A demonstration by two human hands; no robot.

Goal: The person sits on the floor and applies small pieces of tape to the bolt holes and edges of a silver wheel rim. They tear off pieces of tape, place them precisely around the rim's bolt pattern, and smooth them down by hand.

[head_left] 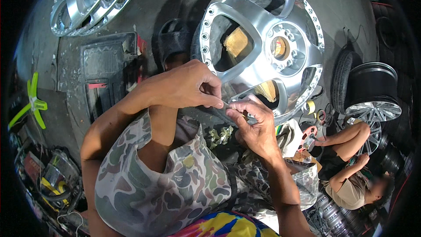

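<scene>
My left hand [193, 87] and my right hand [255, 122] meet in front of me, just short of a large silver wheel face [263, 26]. The fingertips of both pinch a small thin piece between them, too small to name. The wheel face has wide spokes, a ring of small bolts or holes around its rim and a round hub. Chunks of yellowish foam or wood [237, 42] show through its openings. My left wrist lies near the wheel's lower left edge.
A black toolbox [105, 61] lies open-topped on the left. More silver wheel faces [94, 4] stand at the upper left. Beside a tyre [344, 77] on the right is a black wheel barrel [372, 85]. A co-worker [351, 188] sits at the lower right. Tape rolls [309, 106] lie nearby.
</scene>
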